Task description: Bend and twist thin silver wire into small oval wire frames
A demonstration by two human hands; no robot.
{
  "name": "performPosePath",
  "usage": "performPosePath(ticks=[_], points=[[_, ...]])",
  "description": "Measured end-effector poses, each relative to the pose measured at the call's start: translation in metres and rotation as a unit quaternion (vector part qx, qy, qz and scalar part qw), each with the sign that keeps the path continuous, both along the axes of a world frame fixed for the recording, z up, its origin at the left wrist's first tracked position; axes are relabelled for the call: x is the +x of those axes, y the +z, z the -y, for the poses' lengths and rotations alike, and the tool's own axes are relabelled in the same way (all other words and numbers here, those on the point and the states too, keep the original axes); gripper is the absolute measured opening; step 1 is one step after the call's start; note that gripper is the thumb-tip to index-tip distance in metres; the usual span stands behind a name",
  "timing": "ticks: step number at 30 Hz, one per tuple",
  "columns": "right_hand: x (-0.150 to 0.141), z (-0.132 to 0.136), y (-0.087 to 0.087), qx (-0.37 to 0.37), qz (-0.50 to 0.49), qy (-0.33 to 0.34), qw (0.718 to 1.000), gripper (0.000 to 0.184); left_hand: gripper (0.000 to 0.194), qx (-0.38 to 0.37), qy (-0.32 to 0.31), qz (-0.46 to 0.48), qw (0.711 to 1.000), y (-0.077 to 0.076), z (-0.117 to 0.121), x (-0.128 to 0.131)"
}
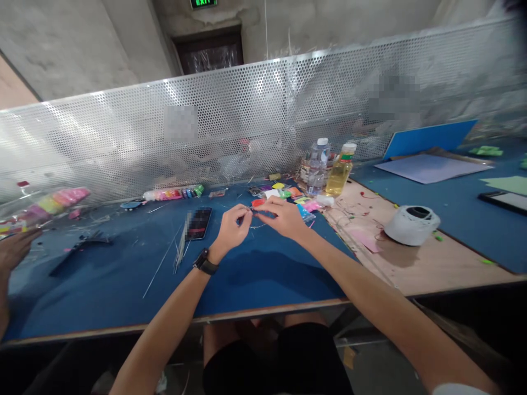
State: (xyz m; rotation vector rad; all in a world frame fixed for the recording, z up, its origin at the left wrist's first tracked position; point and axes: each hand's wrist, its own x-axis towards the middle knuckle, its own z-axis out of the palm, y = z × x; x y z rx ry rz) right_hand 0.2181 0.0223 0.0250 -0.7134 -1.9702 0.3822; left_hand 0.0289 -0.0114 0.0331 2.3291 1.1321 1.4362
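Observation:
My left hand (234,226) and my right hand (284,216) meet above the blue tabletop, fingertips nearly touching. Both are closed in a pinch around something small and dark that I cannot make out. A thin wire-like strand (258,226) shows just below the fingers. Behind my right hand lie a red packet (258,202) and several small coloured packets (294,192). To the left of my left hand is a smartphone (200,224), with a bundle of thin pale rods (180,251) beside it.
A clear bottle (318,167) and a yellow-liquid bottle (341,173) stand at the back right, near a white rounded device (412,225). Perforated metal screen (230,120) bounds the back. At far left, another person's hand (18,249) rests near bagged coloured material (57,204).

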Motion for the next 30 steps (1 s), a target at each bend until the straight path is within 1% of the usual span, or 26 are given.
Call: performPosePath(ticks=[4, 7, 9, 11, 14, 17, 19, 22, 26, 28, 30], points=[[0.001, -0.002, -0.004, 0.026, -0.003, -0.013, 1.0, 0.015, 0.041, -0.016, -0.028, 0.018, 0.999, 0.0, 0.001, 0.002], [-0.001, 0.0, -0.002, 0.057, -0.022, -0.02, 0.998, 0.015, 0.04, -0.016, -0.038, 0.019, 0.999, 0.0, 0.001, 0.002], [-0.004, 0.004, 0.0, 0.06, -0.043, -0.014, 0.997, 0.015, 0.039, -0.012, -0.044, 0.022, 0.999, 0.0, 0.001, 0.002], [-0.007, 0.007, 0.0, 0.04, -0.073, -0.013, 0.996, 0.016, 0.039, -0.007, -0.047, 0.029, 0.998, 0.001, 0.002, 0.003], [-0.013, 0.009, -0.002, 0.002, -0.118, -0.034, 0.992, 0.019, 0.038, -0.004, -0.046, 0.041, 0.998, 0.002, 0.004, 0.006], [-0.016, 0.01, -0.004, -0.011, -0.148, -0.052, 0.988, 0.024, 0.038, -0.009, -0.048, 0.053, 0.997, 0.002, 0.005, 0.009], [-0.017, 0.01, -0.006, -0.02, -0.167, -0.051, 0.984, 0.028, 0.038, -0.011, -0.052, 0.057, 0.997, 0.001, 0.005, 0.01], [-0.016, 0.008, -0.006, -0.053, -0.184, -0.035, 0.981, 0.033, 0.038, 0.0, -0.05, 0.051, 0.997, 0.0, 0.004, 0.008], [-0.015, 0.001, -0.006, -0.128, -0.184, 0.003, 0.974, 0.039, 0.037, 0.015, -0.043, 0.024, 0.999, -0.001, 0.002, 0.005], [-0.015, -0.004, -0.007, -0.163, -0.184, 0.024, 0.969, 0.04, 0.037, 0.009, -0.038, 0.023, 0.999, -0.003, 0.001, 0.005], [-0.014, -0.008, -0.009, -0.18, -0.175, 0.033, 0.967, 0.042, 0.038, -0.011, -0.034, 0.034, 0.999, -0.005, -0.001, 0.005]])
